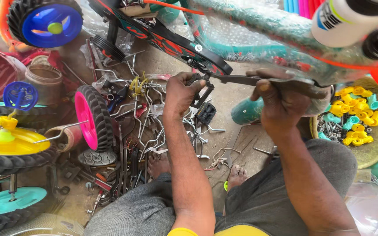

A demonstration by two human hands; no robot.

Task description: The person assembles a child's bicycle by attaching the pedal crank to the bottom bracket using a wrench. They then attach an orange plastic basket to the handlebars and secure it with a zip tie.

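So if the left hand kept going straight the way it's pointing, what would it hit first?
The left hand grips a black pedal and points up-right. Beyond the pedal, it would likely meet the black chain guard on the teal bike frame; depth is unclear.

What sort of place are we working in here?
Probably a small bicycle assembly or repair workshop, on the floor: a wrapped teal bike frame, loose wheels, and scattered metal parts.

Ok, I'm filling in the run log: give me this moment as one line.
left hand: grips black pedal | right hand: holds spanner on pedal | bike frame: above | loose parts: on ground
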